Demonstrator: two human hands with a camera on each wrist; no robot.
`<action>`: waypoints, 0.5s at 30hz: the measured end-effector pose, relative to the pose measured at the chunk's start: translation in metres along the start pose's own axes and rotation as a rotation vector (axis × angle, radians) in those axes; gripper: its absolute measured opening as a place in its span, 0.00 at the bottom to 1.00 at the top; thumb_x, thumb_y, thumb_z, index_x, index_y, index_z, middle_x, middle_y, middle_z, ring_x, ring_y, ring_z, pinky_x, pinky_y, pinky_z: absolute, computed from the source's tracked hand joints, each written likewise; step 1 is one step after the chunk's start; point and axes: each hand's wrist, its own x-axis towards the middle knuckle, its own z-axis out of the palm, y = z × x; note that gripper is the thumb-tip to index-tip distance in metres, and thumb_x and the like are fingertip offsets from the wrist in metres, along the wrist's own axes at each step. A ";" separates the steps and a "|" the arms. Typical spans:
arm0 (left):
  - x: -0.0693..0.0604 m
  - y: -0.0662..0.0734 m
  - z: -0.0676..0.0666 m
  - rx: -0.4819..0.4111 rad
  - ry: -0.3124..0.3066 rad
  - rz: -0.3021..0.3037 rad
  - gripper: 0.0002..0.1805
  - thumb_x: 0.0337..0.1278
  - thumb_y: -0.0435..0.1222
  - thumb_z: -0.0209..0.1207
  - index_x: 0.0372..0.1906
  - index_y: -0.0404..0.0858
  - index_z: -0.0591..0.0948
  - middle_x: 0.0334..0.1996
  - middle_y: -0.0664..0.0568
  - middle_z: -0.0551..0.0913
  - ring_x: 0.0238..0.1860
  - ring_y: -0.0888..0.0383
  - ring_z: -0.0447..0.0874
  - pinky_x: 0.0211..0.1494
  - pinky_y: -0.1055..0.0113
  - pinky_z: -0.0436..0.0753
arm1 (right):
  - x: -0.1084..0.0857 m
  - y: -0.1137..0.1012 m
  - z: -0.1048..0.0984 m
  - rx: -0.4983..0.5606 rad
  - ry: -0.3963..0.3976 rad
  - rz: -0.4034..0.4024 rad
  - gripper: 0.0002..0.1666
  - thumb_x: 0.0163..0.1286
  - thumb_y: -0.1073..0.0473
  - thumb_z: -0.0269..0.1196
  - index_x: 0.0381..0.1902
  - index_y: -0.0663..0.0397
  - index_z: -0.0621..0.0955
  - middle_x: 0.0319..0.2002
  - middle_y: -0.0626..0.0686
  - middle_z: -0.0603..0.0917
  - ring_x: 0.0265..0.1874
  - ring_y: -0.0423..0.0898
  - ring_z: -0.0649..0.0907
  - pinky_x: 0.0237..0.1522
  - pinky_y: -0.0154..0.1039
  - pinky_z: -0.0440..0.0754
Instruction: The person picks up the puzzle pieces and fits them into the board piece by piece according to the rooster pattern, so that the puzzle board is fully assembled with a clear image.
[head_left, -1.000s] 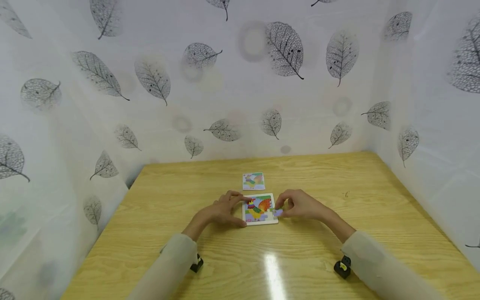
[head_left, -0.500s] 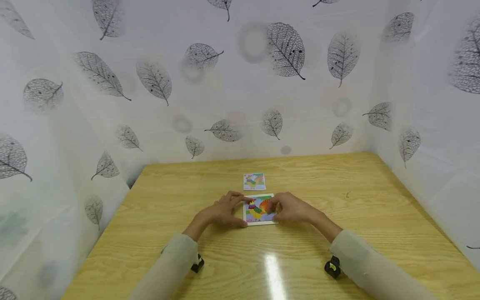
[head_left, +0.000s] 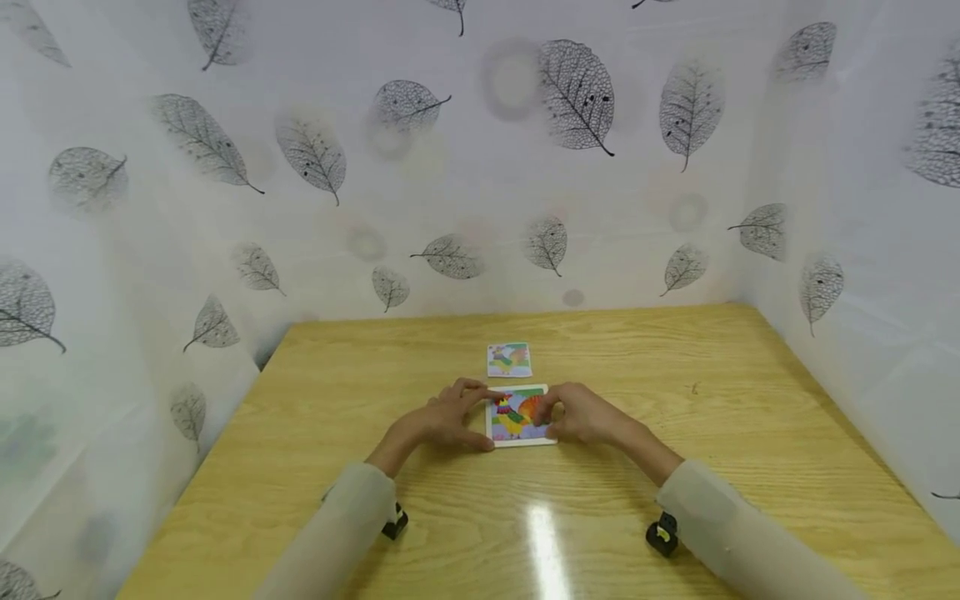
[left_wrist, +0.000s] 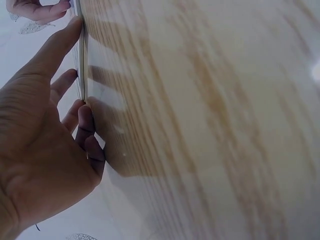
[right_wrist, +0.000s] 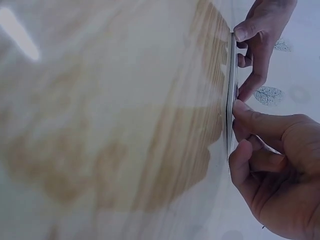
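Observation:
A small jigsaw puzzle (head_left: 513, 417) of a colourful rooster lies in a white-edged tray (head_left: 517, 446) on the table. My left hand (head_left: 450, 419) steadies its left side, the index finger resting on the upper left and the thumb against the lower left corner. At the lower right of the picture, the curled thumb and fingers of my right hand (head_left: 587, 415) are on a puzzle piece, mostly hidden beneath them. Both wrist views show the tray (right_wrist: 230, 90) edge-on, flat on the table, with fingers of each hand at its edges.
A square card (head_left: 509, 360) with a paler rooster picture lies just beyond the tray. The wooden table (head_left: 360, 367) backs onto a white leaf-patterned curtain (head_left: 465, 167), which also hangs at both sides. A small dark mark (head_left: 694, 388) shows on the table to the right.
My right hand has moved left over the tray with the purplish puzzle piece, and the gap at the picture's lower right no longer shows. The left hand has stayed in place.

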 end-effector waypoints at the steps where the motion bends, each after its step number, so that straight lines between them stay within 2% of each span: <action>1: 0.001 0.001 0.000 0.013 -0.007 0.001 0.46 0.59 0.58 0.70 0.80 0.61 0.64 0.79 0.48 0.54 0.78 0.37 0.53 0.74 0.27 0.53 | -0.002 0.000 -0.001 0.001 0.001 0.006 0.09 0.63 0.71 0.72 0.39 0.56 0.88 0.43 0.52 0.86 0.36 0.47 0.79 0.33 0.38 0.80; 4: 0.007 0.006 0.001 0.061 -0.024 0.015 0.46 0.61 0.58 0.68 0.81 0.63 0.61 0.81 0.50 0.53 0.78 0.38 0.54 0.74 0.30 0.56 | -0.009 0.004 -0.004 -0.026 0.007 0.005 0.09 0.64 0.70 0.71 0.41 0.54 0.88 0.45 0.52 0.86 0.36 0.47 0.79 0.33 0.39 0.80; 6: 0.009 0.009 0.000 0.099 -0.042 0.021 0.46 0.64 0.58 0.66 0.83 0.62 0.57 0.82 0.51 0.52 0.77 0.39 0.54 0.74 0.31 0.58 | -0.014 0.006 -0.007 -0.061 0.005 -0.020 0.09 0.66 0.68 0.71 0.42 0.53 0.89 0.46 0.52 0.85 0.37 0.45 0.78 0.37 0.39 0.79; 8: 0.010 0.010 0.001 0.129 -0.044 0.023 0.47 0.65 0.59 0.64 0.84 0.62 0.54 0.82 0.51 0.51 0.77 0.39 0.55 0.74 0.32 0.58 | -0.021 0.007 -0.010 -0.069 -0.006 -0.049 0.08 0.69 0.65 0.69 0.45 0.54 0.89 0.48 0.53 0.85 0.34 0.43 0.78 0.36 0.38 0.78; 10: 0.009 0.012 0.001 0.142 -0.033 0.028 0.48 0.66 0.58 0.64 0.84 0.59 0.53 0.82 0.49 0.50 0.77 0.38 0.55 0.74 0.31 0.58 | -0.029 0.008 -0.014 -0.065 -0.014 -0.077 0.10 0.73 0.63 0.66 0.50 0.55 0.88 0.48 0.54 0.85 0.26 0.40 0.76 0.31 0.35 0.77; 13: 0.002 0.010 0.002 0.144 0.044 0.064 0.47 0.68 0.55 0.64 0.84 0.56 0.54 0.82 0.46 0.49 0.75 0.37 0.59 0.72 0.31 0.62 | -0.045 0.011 -0.021 -0.049 0.036 -0.108 0.15 0.78 0.59 0.62 0.57 0.57 0.84 0.51 0.56 0.85 0.25 0.40 0.78 0.27 0.36 0.80; 15: -0.007 0.009 0.001 0.162 0.147 0.106 0.44 0.69 0.53 0.64 0.83 0.53 0.58 0.81 0.45 0.51 0.73 0.37 0.63 0.70 0.31 0.64 | -0.056 0.016 -0.027 -0.076 0.123 -0.133 0.19 0.80 0.56 0.60 0.63 0.57 0.81 0.54 0.57 0.85 0.35 0.44 0.83 0.37 0.41 0.84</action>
